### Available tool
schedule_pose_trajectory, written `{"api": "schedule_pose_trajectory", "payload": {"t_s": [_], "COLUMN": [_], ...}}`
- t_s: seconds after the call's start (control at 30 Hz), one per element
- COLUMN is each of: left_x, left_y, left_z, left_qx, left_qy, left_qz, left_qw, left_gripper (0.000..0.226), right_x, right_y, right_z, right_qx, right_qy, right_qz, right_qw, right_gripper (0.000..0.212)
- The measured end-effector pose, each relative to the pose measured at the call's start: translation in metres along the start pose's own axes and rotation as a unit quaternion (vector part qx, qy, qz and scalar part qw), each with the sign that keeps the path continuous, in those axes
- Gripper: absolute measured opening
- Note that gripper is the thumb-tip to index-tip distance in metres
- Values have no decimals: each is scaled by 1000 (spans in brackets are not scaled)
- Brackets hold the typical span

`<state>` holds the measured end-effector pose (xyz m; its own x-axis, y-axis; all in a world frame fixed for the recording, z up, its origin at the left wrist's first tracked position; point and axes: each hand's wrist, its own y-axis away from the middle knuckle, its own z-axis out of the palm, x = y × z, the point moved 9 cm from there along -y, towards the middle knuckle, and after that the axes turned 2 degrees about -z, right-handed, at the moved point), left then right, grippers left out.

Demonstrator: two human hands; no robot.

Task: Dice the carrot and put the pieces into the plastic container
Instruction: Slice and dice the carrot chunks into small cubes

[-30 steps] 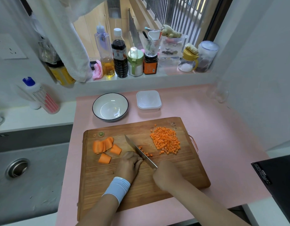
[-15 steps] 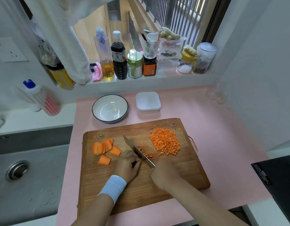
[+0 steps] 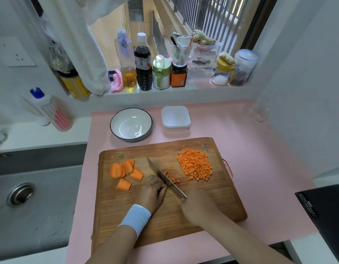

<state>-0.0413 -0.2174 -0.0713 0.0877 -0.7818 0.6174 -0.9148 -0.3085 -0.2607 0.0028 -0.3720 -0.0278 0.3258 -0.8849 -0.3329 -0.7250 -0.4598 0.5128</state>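
Note:
On the wooden cutting board (image 3: 212,204) my right hand (image 3: 198,205) grips the handle of a knife (image 3: 165,178), its blade angled up to the left. My left hand (image 3: 152,191), fingers curled, holds down carrot strips against the blade; the strips are mostly hidden under it. A few fresh dice (image 3: 171,178) lie right of the blade. A heap of diced carrot (image 3: 195,165) sits at the board's right. Larger carrot chunks (image 3: 124,171) lie at the left. The clear plastic container (image 3: 176,119) stands behind the board with nothing visible in it.
A white bowl with a dark rim (image 3: 131,123) stands left of the container. A steel sink (image 3: 31,206) lies to the left. Bottles and jars (image 3: 144,63) line the windowsill. A black appliance (image 3: 325,212) sits at the right edge. A carrot top (image 3: 120,155) lies on the board.
The knife and both hands have stayed in nearly the same place, working through small chops; a few more dice lie beside the blade.

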Motion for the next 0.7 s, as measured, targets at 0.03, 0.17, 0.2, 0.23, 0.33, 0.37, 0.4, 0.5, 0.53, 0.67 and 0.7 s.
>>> {"api": "schedule_pose_trajectory", "payload": {"t_s": [0.03,0.17,0.2,0.23,0.33,0.37,0.4,0.5,0.53,0.67,0.7], "left_x": [0,-2,-3,-3,-2,-1,-1,-2,-2,1,2], "left_y": [0,0,0,0,0,0,-1,-3,-4,-9,-10], "left_z": [0,1,2,2,1,1,1,2,3,3,3], "left_qx": [1,2,2,2,5,8,7,-1,-5,-14,-20], "left_qy": [1,2,1,-1,-1,0,1,-2,-3,-22,-22], "left_qz": [0,0,-1,-2,1,2,2,2,3,9,4], "left_qw": [1000,1000,1000,1000,1000,1000,1000,1000,1000,1000,1000], "left_gripper": [12,13,13,13,14,14,14,15,15,10,8], "right_x": [0,1,0,-1,-3,-3,-2,1,2,5,6], "right_y": [0,-5,-7,-9,-16,-18,-20,-23,-23,-24,-25], "right_z": [1,8,9,9,6,5,4,2,1,-7,-10], "right_qx": [-2,-17,-24,-29,-39,-42,-46,-62,-66,-78,-76], "right_qy": [-1,-19,-22,-27,-53,-61,-68,-88,-96,-126,-127], "right_qz": [2,14,16,18,22,22,24,17,15,3,-2], "right_qw": [1000,1000,999,999,998,997,996,994,993,989,989], "right_gripper": [24,19,19,21,23,22,22,24,24,30,30]}}
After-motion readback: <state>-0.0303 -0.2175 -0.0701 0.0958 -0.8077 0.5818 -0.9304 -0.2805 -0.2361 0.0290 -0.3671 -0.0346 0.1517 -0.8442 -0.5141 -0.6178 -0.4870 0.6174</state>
